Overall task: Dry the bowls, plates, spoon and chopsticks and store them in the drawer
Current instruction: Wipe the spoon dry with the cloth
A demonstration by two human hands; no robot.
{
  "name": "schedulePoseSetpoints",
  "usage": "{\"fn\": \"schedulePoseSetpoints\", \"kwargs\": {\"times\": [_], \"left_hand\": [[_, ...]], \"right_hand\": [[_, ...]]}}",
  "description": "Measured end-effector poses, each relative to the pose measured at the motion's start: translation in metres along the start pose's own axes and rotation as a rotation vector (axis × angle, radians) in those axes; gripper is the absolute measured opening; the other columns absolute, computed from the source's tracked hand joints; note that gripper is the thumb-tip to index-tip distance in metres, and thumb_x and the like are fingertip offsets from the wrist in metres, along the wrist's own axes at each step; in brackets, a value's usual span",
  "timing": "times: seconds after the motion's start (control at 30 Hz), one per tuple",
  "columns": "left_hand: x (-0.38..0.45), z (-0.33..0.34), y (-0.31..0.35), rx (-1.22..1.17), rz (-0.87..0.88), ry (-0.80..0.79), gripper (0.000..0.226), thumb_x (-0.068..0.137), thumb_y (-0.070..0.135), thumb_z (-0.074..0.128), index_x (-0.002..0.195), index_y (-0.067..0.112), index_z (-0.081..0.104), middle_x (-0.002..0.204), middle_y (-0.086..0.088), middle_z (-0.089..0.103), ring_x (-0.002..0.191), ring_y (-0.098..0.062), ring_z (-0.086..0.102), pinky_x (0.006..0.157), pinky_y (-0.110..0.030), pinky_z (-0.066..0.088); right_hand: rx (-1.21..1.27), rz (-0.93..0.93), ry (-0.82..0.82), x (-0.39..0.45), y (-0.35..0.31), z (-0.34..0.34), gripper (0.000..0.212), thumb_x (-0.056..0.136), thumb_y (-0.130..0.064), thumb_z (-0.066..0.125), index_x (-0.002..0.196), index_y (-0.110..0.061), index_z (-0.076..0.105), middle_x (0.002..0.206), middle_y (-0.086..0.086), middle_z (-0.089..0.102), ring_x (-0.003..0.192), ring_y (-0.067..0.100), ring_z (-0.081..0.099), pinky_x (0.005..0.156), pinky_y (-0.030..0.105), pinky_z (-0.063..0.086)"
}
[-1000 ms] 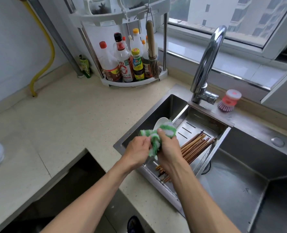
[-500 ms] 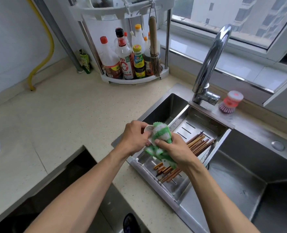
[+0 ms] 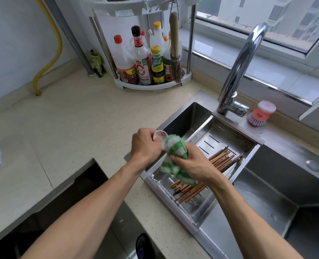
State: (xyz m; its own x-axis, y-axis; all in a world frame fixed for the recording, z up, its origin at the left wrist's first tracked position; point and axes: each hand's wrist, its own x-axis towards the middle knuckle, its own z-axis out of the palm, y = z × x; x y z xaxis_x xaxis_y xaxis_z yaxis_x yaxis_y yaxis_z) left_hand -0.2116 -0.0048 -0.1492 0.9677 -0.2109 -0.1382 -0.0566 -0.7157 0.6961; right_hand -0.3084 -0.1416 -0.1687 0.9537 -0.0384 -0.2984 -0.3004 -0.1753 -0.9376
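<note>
Sink (image 3: 188, 116) at centre: left hand (image 3: 145, 146) gripped spoon (image 3: 160, 135), lifted since earlier; right hand (image 3: 190, 163) fingers clamped cloth (image 3: 175, 152) around it; chopsticks (image 3: 218, 161) undried.

Soft daylight comes in through the window (image 3: 267, 21) at far right, bright and even. The tap (image 3: 242, 58) carries a pale glare. Shadows stay faint on the surface (image 3: 65, 131). Straight edges bow near the frame's borders.
</note>
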Motion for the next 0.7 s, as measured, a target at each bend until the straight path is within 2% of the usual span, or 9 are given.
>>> {"fn": "schedulePoseSetpoints", "kwargs": {"times": [0.07, 0.17, 0.2, 0.27, 0.37, 0.5, 0.57, 0.63, 0.7], "left_hand": [[0.005, -0.009, -0.002, -0.048, -0.062, 0.018, 0.014, 0.094, 0.014, 0.066, 0.102, 0.005, 0.074, 0.081, -0.008, 0.072, 0.068, -0.023, 0.073, 0.07, -0.039, 0.063], [0.0, -0.007, -0.003, -0.081, -0.105, -0.08, 0.017, 0.095, 0.013, 0.065, 0.109, 0.006, 0.072, 0.089, -0.008, 0.073, 0.062, -0.016, 0.073, 0.06, -0.024, 0.06], [-0.004, -0.003, -0.002, -0.087, -0.105, -0.118, 0.015, 0.094, 0.011, 0.066, 0.107, 0.008, 0.074, 0.088, -0.006, 0.073, 0.06, -0.014, 0.072, 0.057, -0.023, 0.059], [-0.01, 0.004, -0.002, -0.086, -0.095, -0.132, 0.013, 0.094, 0.011, 0.066, 0.102, 0.011, 0.076, 0.082, -0.003, 0.074, 0.061, -0.014, 0.072, 0.06, -0.029, 0.062], [-0.004, -0.003, -0.005, -0.046, -0.093, -0.034, 0.01, 0.093, 0.014, 0.067, 0.098, 0.011, 0.076, 0.084, -0.005, 0.075, 0.069, -0.02, 0.073, 0.069, -0.036, 0.062], [0.007, -0.022, -0.009, -0.063, -0.142, -0.022, 0.022, 0.096, 0.012, 0.065, 0.116, 0.003, 0.069, 0.097, -0.01, 0.073, 0.056, -0.011, 0.07, 0.054, -0.016, 0.055], [0.007, -0.024, -0.011, -0.044, -0.133, -0.071, 0.024, 0.096, 0.012, 0.065, 0.117, 0.004, 0.068, 0.091, -0.006, 0.071, 0.056, -0.01, 0.07, 0.055, -0.016, 0.054], [0.004, -0.023, -0.007, -0.052, -0.099, -0.186, 0.022, 0.095, 0.01, 0.065, 0.116, 0.005, 0.069, 0.088, -0.005, 0.071, 0.059, -0.014, 0.072, 0.061, -0.023, 0.059], [0.0, -0.022, 0.0, -0.151, -0.076, -0.321, 0.024, 0.092, 0.004, 0.066, 0.116, 0.011, 0.065, 0.089, -0.013, 0.073, 0.059, -0.019, 0.071, 0.063, -0.03, 0.061]], "right_hand": [[-0.014, 0.009, -0.063, -0.009, 0.005, -0.003, 0.015, 0.095, -0.012, 0.061, 0.1, -0.026, 0.063, 0.1, -0.001, 0.07, 0.09, 0.012, 0.07, 0.091, 0.039, 0.056], [-0.024, 0.024, -0.066, -0.006, 0.004, -0.006, 0.011, 0.095, -0.011, 0.062, 0.102, -0.018, 0.066, 0.1, 0.003, 0.072, 0.089, 0.016, 0.072, 0.091, 0.042, 0.056], [-0.001, 0.023, -0.043, -0.001, 0.001, -0.006, 0.011, 0.095, -0.012, 0.062, 0.103, -0.016, 0.068, 0.099, 0.005, 0.073, 0.089, 0.019, 0.072, 0.091, 0.043, 0.057], [-0.012, 0.003, -0.01, 0.008, -0.005, -0.003, 0.01, 0.096, -0.015, 0.063, 0.103, -0.018, 0.069, 0.097, 0.004, 0.075, 0.089, 0.02, 0.073, 0.091, 0.044, 0.056], [-0.01, 0.019, -0.063, 0.003, 0.0, -0.001, 0.008, 0.097, -0.015, 0.06, 0.1, -0.021, 0.066, 0.097, 0.002, 0.074, 0.089, 0.016, 0.072, 0.091, 0.042, 0.057], [0.022, 0.061, -0.124, -0.013, 0.01, -0.011, 0.012, 0.095, -0.01, 0.061, 0.1, -0.021, 0.064, 0.097, 0.002, 0.073, 0.089, 0.017, 0.072, 0.088, 0.039, 0.058], [0.082, 0.077, -0.091, -0.011, 0.006, -0.015, 0.011, 0.096, -0.011, 0.058, 0.102, -0.018, 0.064, 0.098, 0.004, 0.072, 0.088, 0.016, 0.072, 0.087, 0.037, 0.059], [0.222, 0.105, -0.031, -0.003, 0.0, -0.018, 0.012, 0.097, -0.014, 0.057, 0.108, -0.011, 0.061, 0.102, 0.013, 0.071, 0.093, 0.029, 0.071, 0.093, 0.048, 0.056], [0.368, 0.105, -0.031, 0.006, -0.009, -0.011, 0.019, 0.097, -0.015, 0.058, 0.114, -0.008, 0.06, 0.107, 0.022, 0.068, 0.099, 0.041, 0.067, 0.097, 0.06, 0.05]]}}
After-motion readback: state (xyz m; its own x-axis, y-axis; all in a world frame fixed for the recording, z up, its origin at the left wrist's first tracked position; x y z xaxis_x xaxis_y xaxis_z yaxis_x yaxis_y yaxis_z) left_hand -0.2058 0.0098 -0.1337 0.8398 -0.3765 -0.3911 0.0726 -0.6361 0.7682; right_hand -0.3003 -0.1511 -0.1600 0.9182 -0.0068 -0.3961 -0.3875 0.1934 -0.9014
